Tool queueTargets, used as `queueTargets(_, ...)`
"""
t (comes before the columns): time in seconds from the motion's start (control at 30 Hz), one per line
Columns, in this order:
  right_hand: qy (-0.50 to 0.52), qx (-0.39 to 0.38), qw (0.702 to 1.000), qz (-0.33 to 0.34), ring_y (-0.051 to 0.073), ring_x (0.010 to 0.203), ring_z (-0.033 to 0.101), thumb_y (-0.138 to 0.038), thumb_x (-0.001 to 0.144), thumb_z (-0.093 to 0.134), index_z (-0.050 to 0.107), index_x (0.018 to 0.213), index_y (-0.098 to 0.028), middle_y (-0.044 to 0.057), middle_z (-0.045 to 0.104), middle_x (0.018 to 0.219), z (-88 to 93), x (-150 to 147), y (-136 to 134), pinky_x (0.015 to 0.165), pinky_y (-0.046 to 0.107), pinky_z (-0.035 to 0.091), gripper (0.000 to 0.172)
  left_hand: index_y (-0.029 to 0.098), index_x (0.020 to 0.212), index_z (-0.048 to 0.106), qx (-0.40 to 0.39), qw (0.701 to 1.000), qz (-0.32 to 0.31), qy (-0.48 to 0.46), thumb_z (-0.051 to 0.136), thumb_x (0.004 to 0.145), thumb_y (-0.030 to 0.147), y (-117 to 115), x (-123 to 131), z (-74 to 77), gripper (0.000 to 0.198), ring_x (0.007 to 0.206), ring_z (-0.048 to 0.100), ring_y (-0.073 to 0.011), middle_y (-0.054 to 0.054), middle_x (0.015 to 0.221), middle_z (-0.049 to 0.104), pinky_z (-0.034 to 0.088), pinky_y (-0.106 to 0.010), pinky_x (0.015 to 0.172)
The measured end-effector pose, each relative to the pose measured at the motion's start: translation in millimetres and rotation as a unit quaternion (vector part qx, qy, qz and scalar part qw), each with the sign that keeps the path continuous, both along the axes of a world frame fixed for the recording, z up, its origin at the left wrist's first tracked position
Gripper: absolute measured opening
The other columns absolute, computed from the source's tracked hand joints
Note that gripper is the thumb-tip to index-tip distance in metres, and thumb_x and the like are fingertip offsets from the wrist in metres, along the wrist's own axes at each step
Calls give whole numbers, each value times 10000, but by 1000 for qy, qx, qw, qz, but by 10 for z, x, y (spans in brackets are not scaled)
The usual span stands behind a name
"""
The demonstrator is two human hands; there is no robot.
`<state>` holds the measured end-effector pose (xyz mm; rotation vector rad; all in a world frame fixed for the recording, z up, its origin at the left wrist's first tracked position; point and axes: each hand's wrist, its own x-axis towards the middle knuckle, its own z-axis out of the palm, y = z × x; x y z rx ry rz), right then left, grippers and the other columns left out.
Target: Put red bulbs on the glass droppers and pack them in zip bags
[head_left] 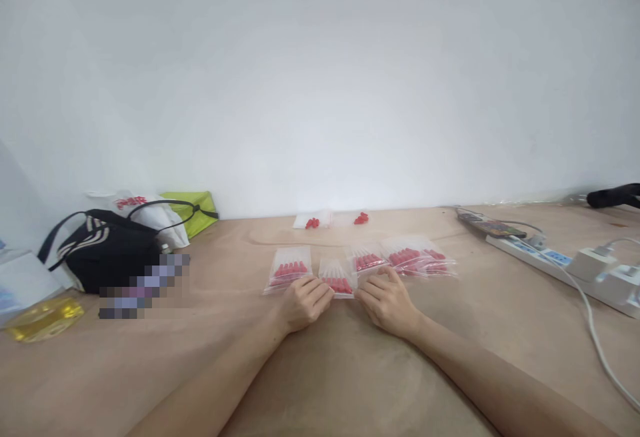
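A small clear zip bag (pixel 337 275) lies on the table in front of me. Inside it, several slim clear pieces with red ends sit side by side, red ends toward me. At its near left corner my left hand (pixel 307 302) is closed, fingers curled over the edge. My right hand (pixel 386 303) pinches the near right corner. Just left lies a similar filled bag (pixel 290 265). To the right are another filled bag (pixel 368 258) and a cluster of overlapping bags (pixel 413 258) with red-ended pieces.
Near the wall are two small groups of red pieces (pixel 313 223), (pixel 361 218). On the left stand a black bag (pixel 110 253), a lime-green bag (pixel 200 207) and a yellow bottle (pixel 45 320). On the right lie a phone (pixel 490 225) and a power strip (pixel 555 260) with a white cable.
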<state>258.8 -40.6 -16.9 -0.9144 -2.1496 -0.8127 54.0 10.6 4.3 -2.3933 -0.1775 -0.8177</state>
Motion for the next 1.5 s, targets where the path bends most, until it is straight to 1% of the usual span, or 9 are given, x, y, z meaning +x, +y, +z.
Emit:
queueTargets(0.4,37,-30,999,17,105,614,448,-85,786,413,571,677,-171,-13,553,574,-36,57,20,764,330,253,210,148,587,509,-33,998,56,21,393,878,180,-24,-153,56,315,481,491,-108,3,519,508,385,-215,473)
queueTargets(0.5,45,-46,997,39,109,643,467,-93,789,428,589,712,-176,-8,580,607,-39,46,29,770,328,262,197,140,833,579,-106,991,80,30,451,839,269,-130,-74,49,182,702,573,-174,-74,782,612,460,-271,612)
queueTargets(0.57,42,-60,996,54,114,668,482,-100,799,429,602,749,-181,-3,597,632,-30,37,29,762,319,273,197,138,1025,536,-159,980,108,44,462,823,261,-196,3,28,248,831,578,-206,-109,978,602,478,-300,676)
queueTargets(0.67,40,-83,995,46,123,695,496,-108,804,433,610,835,-195,8,617,673,-10,49,18,743,314,284,200,142,1062,518,-205,962,162,76,442,814,137,-217,123,-9,260,801,603,-198,-88,963,629,494,-283,629)
queueTargets(0.83,42,-105,994,0,140,712,502,-141,792,461,606,863,-211,12,618,694,-9,164,-25,760,335,284,176,125,990,541,-248,933,237,104,439,746,4,1,336,-7,291,820,613,-212,-102,904,645,491,-304,668)
queueTargets(1.0,54,-108,991,-48,156,747,506,-157,793,466,615,855,-210,33,613,744,-16,225,-60,757,341,300,170,119,930,568,-262,927,252,90,438,708,-21,209,487,57,293,821,615,-219,-109,876,651,484,-313,694)
queueTargets(1.17,71,-134,983,-100,234,1025,446,-211,770,501,625,906,-222,99,525,1130,24,210,-37,843,391,309,184,120,1034,555,-266,928,257,51,515,712,130,222,145,188,325,983,548,-258,-133,1068,596,422,-382,850)
queueTargets(1.33,41,-219,970,-94,247,1159,361,-306,808,448,574,1049,-254,94,427,1270,37,166,34,936,470,247,277,174,1180,494,-331,902,271,66,493,781,368,329,-436,226,443,1152,419,-282,-132,1242,477,354,-433,922)
queueTargets(1.5,30,-301,951,-61,225,1185,357,-302,852,352,470,1191,-204,80,462,1258,-8,52,202,942,441,283,372,205,1140,537,-375,899,222,37,399,838,264,430,-586,135,338,1114,473,-206,-82,1227,503,382,-352,918)
